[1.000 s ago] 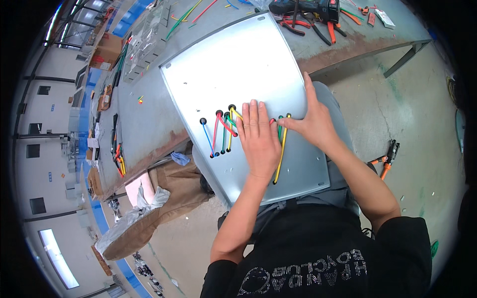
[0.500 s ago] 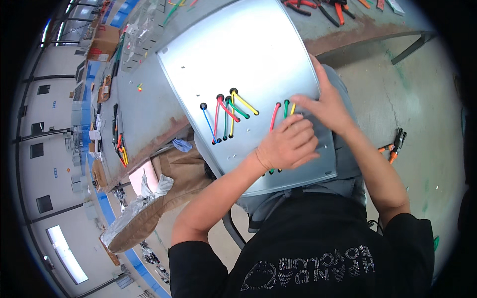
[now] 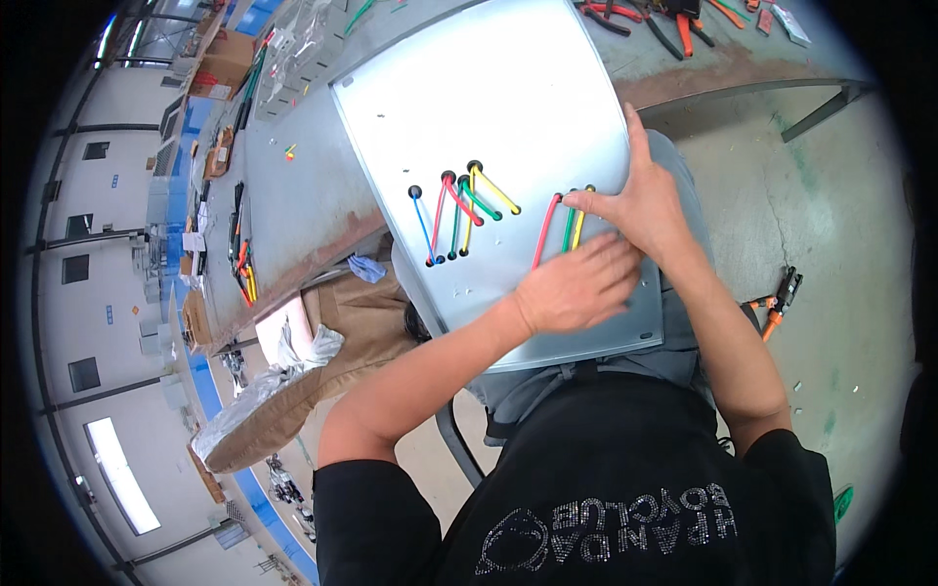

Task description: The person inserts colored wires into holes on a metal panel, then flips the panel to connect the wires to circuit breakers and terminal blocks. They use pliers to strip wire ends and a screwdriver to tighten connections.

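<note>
A large pale metal panel (image 3: 489, 88) lies tilted across my lap, its far end over the workbench. My right hand (image 3: 647, 200) is at its right edge, index finger stretched along the edge and thumb reaching over the face to the tops of a red wire (image 3: 546, 230), a green wire (image 3: 569, 227) and a yellow wire (image 3: 578, 230). My left hand (image 3: 576, 288) lies over the lower part of these wires, fingers extended and slightly blurred, hiding their lower ends. Further left, a blue wire (image 3: 421, 223) and several red, green and yellow wires loop between holes.
The grey workbench (image 3: 293, 205) runs along the left and far side. Pliers (image 3: 674, 29) lie at the far right, and orange-handled tools (image 3: 244, 269) at the left. An orange-and-black tool (image 3: 782, 298) is on the floor at right. A brown-trousered leg (image 3: 322, 391) extends left.
My left hand has slid right, and its curled fingers have straightened. My right thumb now sits by the red wire's upper end. The panel appears slightly further right and higher in view.
</note>
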Tool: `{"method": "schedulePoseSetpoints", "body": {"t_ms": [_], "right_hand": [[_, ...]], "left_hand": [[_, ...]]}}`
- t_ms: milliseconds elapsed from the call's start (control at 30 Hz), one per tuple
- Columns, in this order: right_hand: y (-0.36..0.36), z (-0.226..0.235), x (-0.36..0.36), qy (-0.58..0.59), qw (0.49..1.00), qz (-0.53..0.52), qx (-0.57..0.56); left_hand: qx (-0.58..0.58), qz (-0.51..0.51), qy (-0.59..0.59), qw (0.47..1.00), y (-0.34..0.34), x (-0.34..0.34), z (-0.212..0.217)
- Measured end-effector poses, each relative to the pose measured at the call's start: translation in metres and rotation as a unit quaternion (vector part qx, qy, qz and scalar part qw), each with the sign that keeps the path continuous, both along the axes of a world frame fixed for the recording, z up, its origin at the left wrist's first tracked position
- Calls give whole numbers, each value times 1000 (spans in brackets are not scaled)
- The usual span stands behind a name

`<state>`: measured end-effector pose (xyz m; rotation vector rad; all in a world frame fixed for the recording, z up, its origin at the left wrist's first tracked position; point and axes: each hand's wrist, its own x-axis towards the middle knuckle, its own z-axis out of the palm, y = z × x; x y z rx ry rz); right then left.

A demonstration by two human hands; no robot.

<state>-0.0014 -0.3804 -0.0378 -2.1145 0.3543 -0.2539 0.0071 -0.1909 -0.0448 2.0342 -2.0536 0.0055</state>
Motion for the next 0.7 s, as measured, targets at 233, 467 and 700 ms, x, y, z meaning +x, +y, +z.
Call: {"method": "schedulePoseSetpoints", "body": {"t_ms": [233, 467, 700], "right_hand": [[-2, 0, -5, -4, 999, 5, 52], [-6, -5, -8, -46, 998, -1, 51], [-10, -19, 1, -87, 976, -25, 198]], "left_hand": [[22, -17, 24, 999, 10, -7, -12], [63, -15, 39, 997, 4, -6, -12], [44, 16, -32, 998, -4, -9, -11]]}}
